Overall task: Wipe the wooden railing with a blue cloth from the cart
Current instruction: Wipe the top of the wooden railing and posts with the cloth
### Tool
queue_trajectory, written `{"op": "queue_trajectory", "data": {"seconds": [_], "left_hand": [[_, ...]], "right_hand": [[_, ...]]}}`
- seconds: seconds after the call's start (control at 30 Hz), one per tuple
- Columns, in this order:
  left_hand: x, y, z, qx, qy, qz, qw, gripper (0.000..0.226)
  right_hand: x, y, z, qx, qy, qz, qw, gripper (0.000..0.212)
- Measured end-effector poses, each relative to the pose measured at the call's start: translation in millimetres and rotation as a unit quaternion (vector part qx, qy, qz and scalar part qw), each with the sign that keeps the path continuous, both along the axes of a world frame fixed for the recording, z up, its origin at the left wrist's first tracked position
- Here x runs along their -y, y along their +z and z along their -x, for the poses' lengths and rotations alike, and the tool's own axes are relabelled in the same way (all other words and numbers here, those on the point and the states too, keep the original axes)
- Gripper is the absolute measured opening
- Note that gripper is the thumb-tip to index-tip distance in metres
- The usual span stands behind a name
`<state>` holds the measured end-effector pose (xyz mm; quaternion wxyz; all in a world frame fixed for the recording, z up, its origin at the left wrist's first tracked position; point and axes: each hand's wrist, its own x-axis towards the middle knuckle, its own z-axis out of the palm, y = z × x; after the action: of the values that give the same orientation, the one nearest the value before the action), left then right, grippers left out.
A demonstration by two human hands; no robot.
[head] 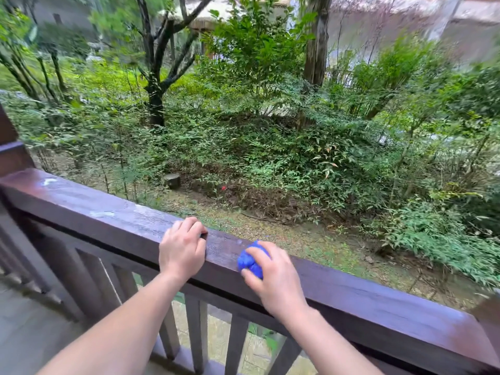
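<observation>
A dark brown wooden railing [378,299] runs diagonally from upper left to lower right across the head view. My right hand [273,280] presses a bunched blue cloth [250,259] onto the rail's top surface, with most of the cloth under my fingers. My left hand [182,247] rests on the rail just to the left of the cloth, fingers curled over the far edge and holding nothing else. Pale smudges mark the rail top further left. No cart is in view.
Vertical balusters [196,334] stand below the rail. A thick post [10,155] rises at the far left. Beyond the railing lie a gravel strip, dense shrubs and a tree trunk [155,104]. Grey floor [27,328] shows at lower left.
</observation>
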<state>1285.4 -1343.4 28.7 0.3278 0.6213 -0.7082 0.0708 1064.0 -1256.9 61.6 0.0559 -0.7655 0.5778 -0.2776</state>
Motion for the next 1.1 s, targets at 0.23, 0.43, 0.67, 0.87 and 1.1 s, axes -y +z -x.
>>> {"op": "queue_trajectory", "data": {"seconds": [0.23, 0.43, 0.67, 0.87, 1.1], "left_hand": [[1.0, 0.9, -1.0, -0.001, 0.003, -0.012, 1.000, 0.021], [-1.9, 3.2, -1.5, 0.001, 0.001, -0.007, 1.000, 0.021], [-3.7, 5.0, -1.2, 0.003, -0.011, -0.007, 1.000, 0.025], [-5.0, 6.1, -1.8, -0.004, -0.027, 0.008, 1.000, 0.027], [-3.6, -0.1, -3.8, -0.006, -0.023, 0.024, 0.999, 0.020]], "right_hand": [[44.4, 12.6, -0.7, -0.001, -0.099, -0.051, 0.994, 0.038], [55.5, 12.6, -34.1, 0.064, -0.055, -0.056, 0.995, 0.038], [60.3, 10.0, -28.1, -0.024, -0.033, -0.046, 0.998, 0.039], [33.9, 4.3, -58.9, -0.020, 0.043, -0.014, 0.999, 0.043], [26.7, 3.9, 3.6, -0.004, -0.129, -0.004, 0.992, 0.033]]}}
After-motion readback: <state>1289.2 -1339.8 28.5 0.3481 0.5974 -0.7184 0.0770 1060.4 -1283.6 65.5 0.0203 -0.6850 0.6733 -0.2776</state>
